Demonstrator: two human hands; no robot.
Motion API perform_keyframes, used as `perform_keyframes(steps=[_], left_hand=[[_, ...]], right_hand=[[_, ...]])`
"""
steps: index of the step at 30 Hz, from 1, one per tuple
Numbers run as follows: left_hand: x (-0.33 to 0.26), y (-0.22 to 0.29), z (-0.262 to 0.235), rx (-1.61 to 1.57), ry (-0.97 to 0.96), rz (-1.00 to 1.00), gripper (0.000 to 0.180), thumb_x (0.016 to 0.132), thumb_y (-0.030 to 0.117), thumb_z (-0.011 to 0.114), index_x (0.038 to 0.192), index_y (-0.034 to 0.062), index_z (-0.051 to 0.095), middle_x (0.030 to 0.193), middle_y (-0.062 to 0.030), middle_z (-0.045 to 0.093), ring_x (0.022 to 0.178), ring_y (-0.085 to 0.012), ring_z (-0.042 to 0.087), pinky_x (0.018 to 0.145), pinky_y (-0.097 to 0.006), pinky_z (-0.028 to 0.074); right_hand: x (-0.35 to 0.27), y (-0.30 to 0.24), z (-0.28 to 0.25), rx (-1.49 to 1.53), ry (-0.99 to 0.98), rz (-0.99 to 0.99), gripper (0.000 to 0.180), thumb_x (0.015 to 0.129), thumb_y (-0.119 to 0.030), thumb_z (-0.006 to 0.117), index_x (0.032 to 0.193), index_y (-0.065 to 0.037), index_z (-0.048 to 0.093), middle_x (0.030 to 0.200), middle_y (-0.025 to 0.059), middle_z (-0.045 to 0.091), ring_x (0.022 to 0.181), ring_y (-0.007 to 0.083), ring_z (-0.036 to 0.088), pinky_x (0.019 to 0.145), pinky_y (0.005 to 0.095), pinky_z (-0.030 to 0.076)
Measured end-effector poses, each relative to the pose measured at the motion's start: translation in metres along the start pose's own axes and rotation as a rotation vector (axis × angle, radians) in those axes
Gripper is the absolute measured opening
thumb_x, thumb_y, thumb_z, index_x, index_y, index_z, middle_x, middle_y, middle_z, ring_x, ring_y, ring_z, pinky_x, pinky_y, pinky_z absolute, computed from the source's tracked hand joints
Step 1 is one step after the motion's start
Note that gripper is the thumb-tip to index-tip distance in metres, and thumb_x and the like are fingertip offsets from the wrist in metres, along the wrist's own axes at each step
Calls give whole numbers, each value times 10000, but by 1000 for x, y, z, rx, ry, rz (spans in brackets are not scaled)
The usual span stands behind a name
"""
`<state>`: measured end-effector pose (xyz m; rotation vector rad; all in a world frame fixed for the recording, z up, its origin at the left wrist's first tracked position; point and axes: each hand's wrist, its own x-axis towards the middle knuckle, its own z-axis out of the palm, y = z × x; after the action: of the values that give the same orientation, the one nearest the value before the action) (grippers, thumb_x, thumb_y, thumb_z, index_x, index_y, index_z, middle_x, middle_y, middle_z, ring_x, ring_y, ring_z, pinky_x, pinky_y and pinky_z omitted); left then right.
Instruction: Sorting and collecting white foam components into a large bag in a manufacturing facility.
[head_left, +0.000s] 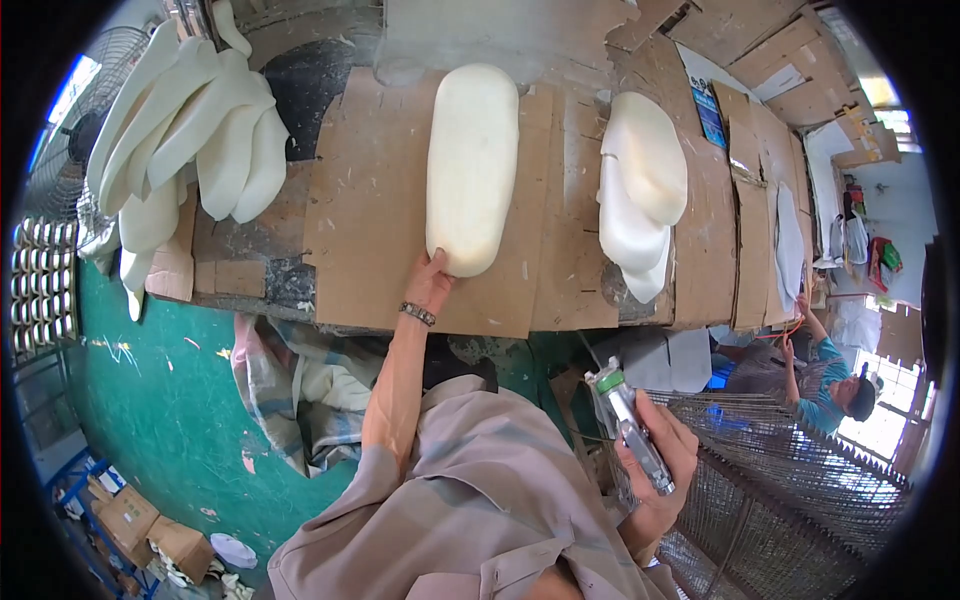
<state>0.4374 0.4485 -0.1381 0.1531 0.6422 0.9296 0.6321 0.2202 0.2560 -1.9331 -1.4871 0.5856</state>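
Note:
My left hand [430, 283], with a metal wristband, touches the near end of a long white foam sole [472, 165] lying flat on a cardboard-covered workbench [365, 215]. My right hand [657, 462] is low at the right, away from the bench, gripping a silver spray gun [632, 425] with a green cap, its nozzle pointing up toward the bench. A stack of white soles [640, 190] lies to the right of the single sole.
A pile of several white soles [195, 130] lies at the bench's left end beside a fan [70, 150]. A wire-mesh rack [780, 480] stands at my right. Another person [830, 385] works at far right. Green floor [160, 420] and cardboard boxes [140, 530] lie at lower left.

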Motion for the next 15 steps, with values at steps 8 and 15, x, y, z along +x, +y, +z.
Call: perform_keyframes(steps=[8,15], left_hand=[[6,16,21,35,-131,43,698,896,169,784,1492,112,425,1459,-58,552,1341,-242,534,1105,-460,472],[-4,53,21,-6,-388,26,858,787,207,881,1503,70,428,1480,-107,544,1361,-300,525,1138,-517,435]], right_hand=[[32,2,18,84,194,46,525,873,-49,737,1363,67,587,907,150,687,786,213,666,715,313,528],[48,16,33,131,175,112,529,852,-28,741,1355,50,595,889,141,680,754,240,660,699,317,522]])
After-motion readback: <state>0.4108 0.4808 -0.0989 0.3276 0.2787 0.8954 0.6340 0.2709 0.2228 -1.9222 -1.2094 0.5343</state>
